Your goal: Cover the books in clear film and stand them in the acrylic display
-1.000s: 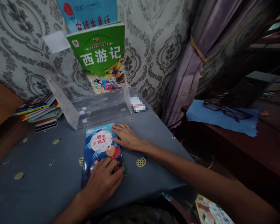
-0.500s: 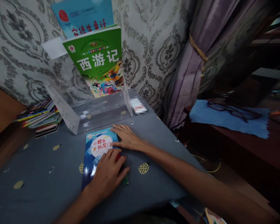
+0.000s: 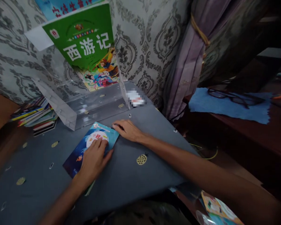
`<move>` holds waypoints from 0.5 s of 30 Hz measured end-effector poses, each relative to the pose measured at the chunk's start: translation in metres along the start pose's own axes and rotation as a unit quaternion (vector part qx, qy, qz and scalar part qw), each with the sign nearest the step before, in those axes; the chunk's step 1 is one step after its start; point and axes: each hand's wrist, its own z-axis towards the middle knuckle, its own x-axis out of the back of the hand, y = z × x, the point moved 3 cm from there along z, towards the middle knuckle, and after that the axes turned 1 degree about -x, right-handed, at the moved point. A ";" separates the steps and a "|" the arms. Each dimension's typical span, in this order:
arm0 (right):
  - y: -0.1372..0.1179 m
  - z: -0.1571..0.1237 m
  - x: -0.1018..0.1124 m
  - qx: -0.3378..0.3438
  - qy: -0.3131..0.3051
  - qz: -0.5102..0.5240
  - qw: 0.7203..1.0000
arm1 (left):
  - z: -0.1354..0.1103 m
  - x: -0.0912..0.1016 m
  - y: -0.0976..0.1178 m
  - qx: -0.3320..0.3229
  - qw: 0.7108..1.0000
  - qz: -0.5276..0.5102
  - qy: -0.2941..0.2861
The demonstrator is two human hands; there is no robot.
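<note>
A blue picture book (image 3: pixel 98 126) with a white circle on its cover lies tilted on the table. Under its lower end, the edge of a green book (image 3: pixel 90 188) shows. My left hand (image 3: pixel 95 157) rests on the cover, fingers extended and thumb out past the right edge. At the book's upper right corner my right hand (image 3: pixel 127 129) has its fingers curled, thumb and forefinger close together at the corner. Behind the hands stands a clear acrylic rack (image 3: pixel 71 117). A green book (image 3: pixel 84 37) stands upright in it, with a light-blue book (image 3: pixel 44 7) behind.
Books lie stacked (image 3: pixel 43 117) at the left by the wall. A blurred white item (image 3: pixel 135 98) sits right of the rack. On the brown surface to the right, glasses (image 3: pixel 239 98) lie on a blue cloth (image 3: pixel 199 101). A tied curtain (image 3: pixel 187 62) hangs behind.
The blue book has turned clockwise, its lower end swinging left. My left hand has shifted left and up with it. My right hand's fingers have curled at the corner. The view has shifted.
</note>
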 end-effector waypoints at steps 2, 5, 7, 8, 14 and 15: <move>0.000 -0.001 0.000 0.003 0.004 0.005 1.000 | 0.015 0.000 0.008 0.014 0.999 0.048 -0.013; -0.001 -0.001 0.002 -0.002 0.005 0.010 1.000 | 0.035 0.000 0.021 0.031 0.994 0.100 -0.041; 0.000 -0.002 0.004 -0.006 0.007 0.020 1.000 | 0.043 -0.001 0.026 0.037 0.991 0.115 -0.051; 0.000 -0.002 0.005 -0.009 0.009 0.026 1.000 | 0.044 -0.001 0.028 0.037 0.991 0.118 -0.051; 0.003 -0.002 0.008 -0.021 0.021 0.069 0.997 | 0.044 -0.004 0.027 0.034 0.991 0.125 -0.037; 0.004 -0.001 0.009 -0.024 0.023 0.079 0.996 | 0.044 -0.004 0.027 0.032 0.991 0.124 -0.035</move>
